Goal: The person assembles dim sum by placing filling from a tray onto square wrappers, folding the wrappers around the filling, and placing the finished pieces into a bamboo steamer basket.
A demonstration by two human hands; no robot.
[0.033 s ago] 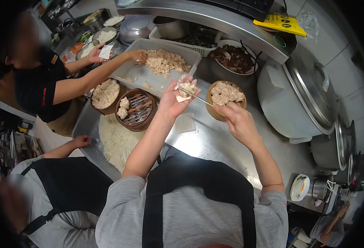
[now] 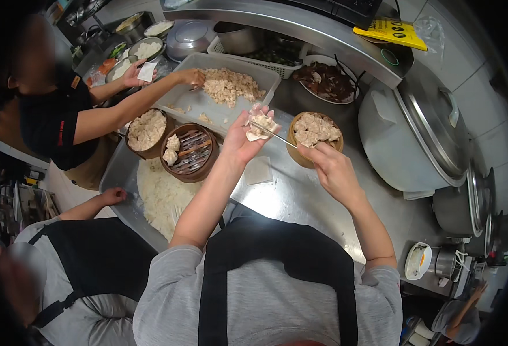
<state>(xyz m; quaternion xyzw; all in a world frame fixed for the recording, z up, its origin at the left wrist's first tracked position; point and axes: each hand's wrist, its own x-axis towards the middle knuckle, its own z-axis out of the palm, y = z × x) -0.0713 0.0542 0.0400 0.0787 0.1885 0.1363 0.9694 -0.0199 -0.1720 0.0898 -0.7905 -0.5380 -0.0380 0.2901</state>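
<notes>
My left hand cups a dumpling wrapper with pale chunky filling, its fingers curled up around it. My right hand grips a thin metal filling stick, whose far end rests on the filling. Just beyond that hand stands a round bamboo steamer heaped with the same sort of filling. A square of pale wrapper lies on the steel counter below my left hand. To the left, a darker slatted bamboo steamer holds a few shaped dumplings along one side.
A co-worker's hand reaches into a plastic tub of filling; their other hand holds a white wrapper. Another person stands close at my left, beside a floury tray. A large lidded pot bounds the right side. A shelf edge overhangs the back.
</notes>
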